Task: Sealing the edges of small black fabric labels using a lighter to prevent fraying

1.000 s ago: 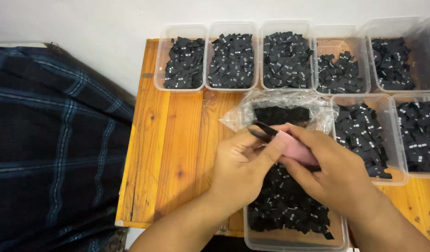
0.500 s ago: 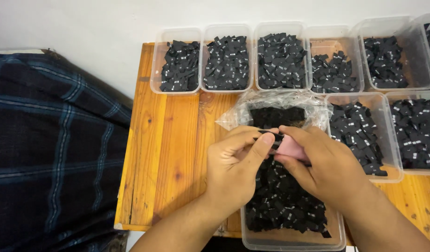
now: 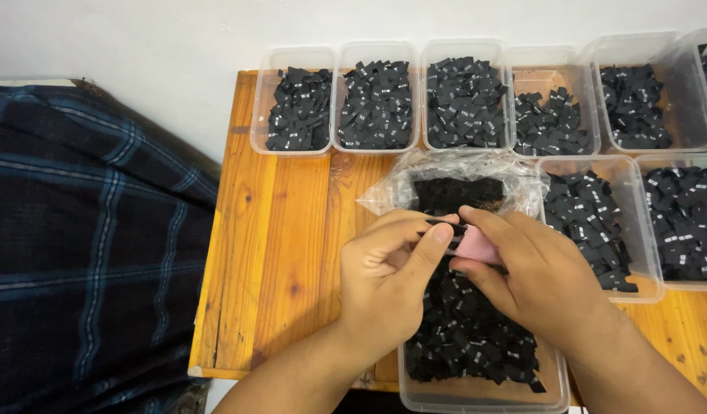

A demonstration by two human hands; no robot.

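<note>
Now both hands meet at the centre of the frame, above a clear tub [image 3: 415, 387] heaped with small black fabric labels. The left hand [image 3: 384, 280] is curled, thumb and forefinger pinched on a thin stack of black labels [image 3: 444, 226]. The right hand [image 3: 534, 272] is closed too, its fingertips on the other end of that stack while its fingers wrap a small pink object [image 3: 476, 247]; what the pink thing is I cannot tell.

Just behind the hands, toward the upper middle, lies a crumpled clear plastic bag [image 3: 461, 165] with more black labels inside. Along the top edge a row of clear tubs [image 3: 296, 57] holds sorted labels, and two more tubs [image 3: 595, 165] stand at the right, all on a wooden table [image 3: 284, 230]. Dark plaid cloth [image 3: 85, 245] fills the left side of the frame.

Against the picture a second ago, the hands sit a little closer together and the stack lies flatter between the fingertips; the pink object shows less, tucked deeper under the right fingers. By my reading the stack is being squared up. Tubs, bag and cloth lie as they did.
</note>
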